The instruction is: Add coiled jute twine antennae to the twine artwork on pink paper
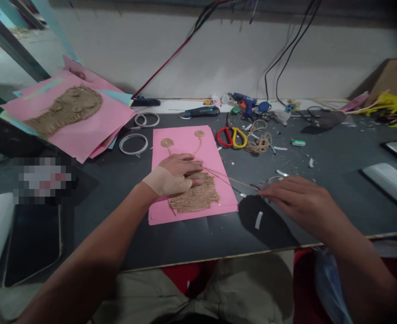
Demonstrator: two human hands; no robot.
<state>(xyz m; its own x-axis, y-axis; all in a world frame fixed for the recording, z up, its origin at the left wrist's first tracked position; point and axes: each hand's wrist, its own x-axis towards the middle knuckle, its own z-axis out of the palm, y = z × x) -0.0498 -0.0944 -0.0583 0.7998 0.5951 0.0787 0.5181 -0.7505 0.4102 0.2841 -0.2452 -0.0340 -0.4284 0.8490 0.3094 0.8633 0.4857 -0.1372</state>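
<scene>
A pink sheet of paper [185, 153] lies on the dark table, with jute twine glued in tight rows as a brown panel [196, 198] on its lower part. Two small twine coils, one at the left [166, 142] and one at the right [199, 133], sit near its top, each trailing a strand. My left hand [178, 173], with a tan wrap around the wrist and thumb base, rests flat across the panel's upper edge, fingers extended. From under those fingers a strand of jute twine [230, 178] stretches rightward to my right hand [296, 198], which pinches it above the table.
Scissors with red and yellow handles [232, 137] lie beside a loose twine tangle [261, 141]. Behind are a utility knife [201, 112] and a blue glue gun [247, 103]. Tape rolls [133, 144] sit left, near stacked pink sheets [87, 130]. A phone [33, 243] lies at the left edge.
</scene>
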